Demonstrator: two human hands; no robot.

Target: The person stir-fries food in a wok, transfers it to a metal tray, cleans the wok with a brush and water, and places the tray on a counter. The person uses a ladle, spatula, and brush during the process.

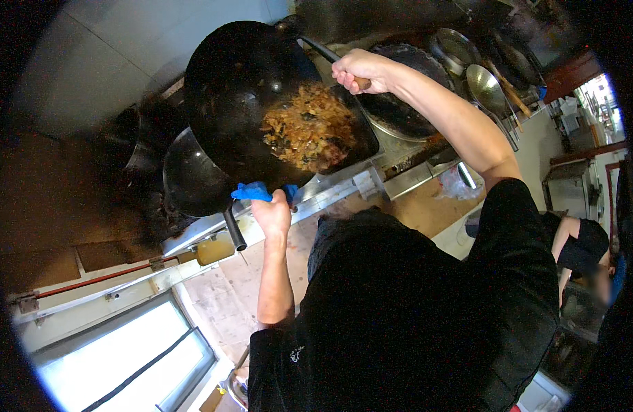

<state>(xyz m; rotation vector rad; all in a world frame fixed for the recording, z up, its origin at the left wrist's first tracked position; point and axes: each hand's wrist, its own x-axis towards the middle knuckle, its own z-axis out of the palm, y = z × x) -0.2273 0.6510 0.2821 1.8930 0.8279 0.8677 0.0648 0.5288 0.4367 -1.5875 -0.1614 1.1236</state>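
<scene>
A large black wok (229, 77) is tilted over the stove. My left hand (275, 211) grips its near edge through a blue cloth (254, 191). Chopped, browned food (311, 129) lies at the wok's right side, over a dark rectangular pan (367, 136); where wok ends and pan begins under the food is hard to tell. Above them, my right hand (365, 72) is closed around the wooden grip of a long-handled cooking utensil (319, 49). Its dark shaft points to the upper left, and its head is not clear to see.
A smaller pan (192, 175) with a tube handle sits left of my left hand. Right of the pan is a round dark griddle or lid (404, 98). Strainers and a ladle (485, 85) lie farther right. Another person (584, 242) bends at the far right.
</scene>
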